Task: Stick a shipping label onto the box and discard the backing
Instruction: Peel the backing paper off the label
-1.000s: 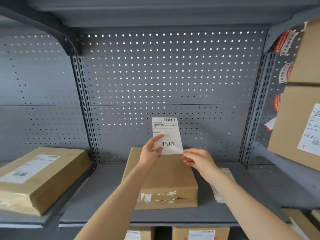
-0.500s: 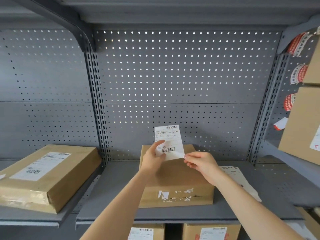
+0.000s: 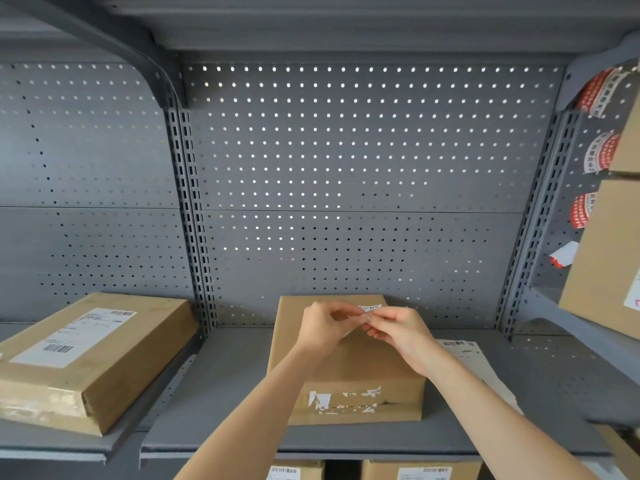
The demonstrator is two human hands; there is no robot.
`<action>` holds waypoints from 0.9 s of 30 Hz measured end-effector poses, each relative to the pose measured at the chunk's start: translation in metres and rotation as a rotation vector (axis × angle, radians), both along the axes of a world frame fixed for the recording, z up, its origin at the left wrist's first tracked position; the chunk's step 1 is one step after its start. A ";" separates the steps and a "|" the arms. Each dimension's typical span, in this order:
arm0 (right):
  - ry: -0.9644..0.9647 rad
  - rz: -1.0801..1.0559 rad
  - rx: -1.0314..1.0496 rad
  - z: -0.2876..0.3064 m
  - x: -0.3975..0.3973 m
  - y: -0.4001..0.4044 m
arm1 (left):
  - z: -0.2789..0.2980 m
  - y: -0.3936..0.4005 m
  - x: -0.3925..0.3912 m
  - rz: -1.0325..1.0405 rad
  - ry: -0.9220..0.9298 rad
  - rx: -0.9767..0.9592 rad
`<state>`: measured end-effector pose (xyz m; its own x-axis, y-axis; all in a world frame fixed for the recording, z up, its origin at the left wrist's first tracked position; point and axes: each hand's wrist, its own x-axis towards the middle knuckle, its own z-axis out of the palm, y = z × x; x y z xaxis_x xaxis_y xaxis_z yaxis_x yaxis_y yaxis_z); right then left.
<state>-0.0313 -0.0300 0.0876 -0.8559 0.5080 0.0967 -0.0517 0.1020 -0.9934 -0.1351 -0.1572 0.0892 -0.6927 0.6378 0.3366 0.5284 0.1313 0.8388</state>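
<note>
— Two hands meet over the box (image 3: 349, 362), which lies on the shelf (image 3: 221, 431) at 6 o'clock. The left hand (image 3: 320, 327) and right hand (image 3: 401, 332) both pinch the label (image 3: 369, 309), each grip pressed together on its near edge.

— Peeling, I judge. What goes wrong?

— Only a sliver of label shows at 12 o'clock from the fingers, the rest hidden. If the corner fails to split, the paper may tear, or label and backing come off as one.

— And once free?

— It could curl and stick to itself or to a finger, since both grips sit close together. Laid down crooked, it may wrinkle or overhang the top edge.

— The backing?

— Easy to drop onto the loose sheets (image 3: 481, 368) at 3 o'clock of the box and forget.
</note>
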 end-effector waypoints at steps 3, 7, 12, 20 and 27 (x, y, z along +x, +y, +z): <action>-0.015 0.008 0.052 -0.002 0.000 0.003 | -0.001 0.003 0.000 0.016 -0.086 -0.001; -0.041 0.016 0.095 -0.003 0.000 0.008 | -0.002 0.006 0.000 0.043 -0.121 -0.007; -0.038 0.029 0.102 -0.002 -0.001 0.010 | -0.005 0.007 -0.002 0.015 -0.212 0.028; -0.046 0.039 0.099 0.000 -0.002 0.010 | -0.008 0.007 0.000 -0.004 -0.292 0.046; -0.060 0.026 0.100 -0.001 -0.003 0.011 | -0.007 0.008 0.003 0.008 -0.284 0.057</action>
<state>-0.0344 -0.0188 0.0867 -0.8746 0.4756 0.0940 0.0035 0.2002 -0.9798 -0.1324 -0.1488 0.0825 -0.7693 0.6178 0.1630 0.2700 0.0831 0.9593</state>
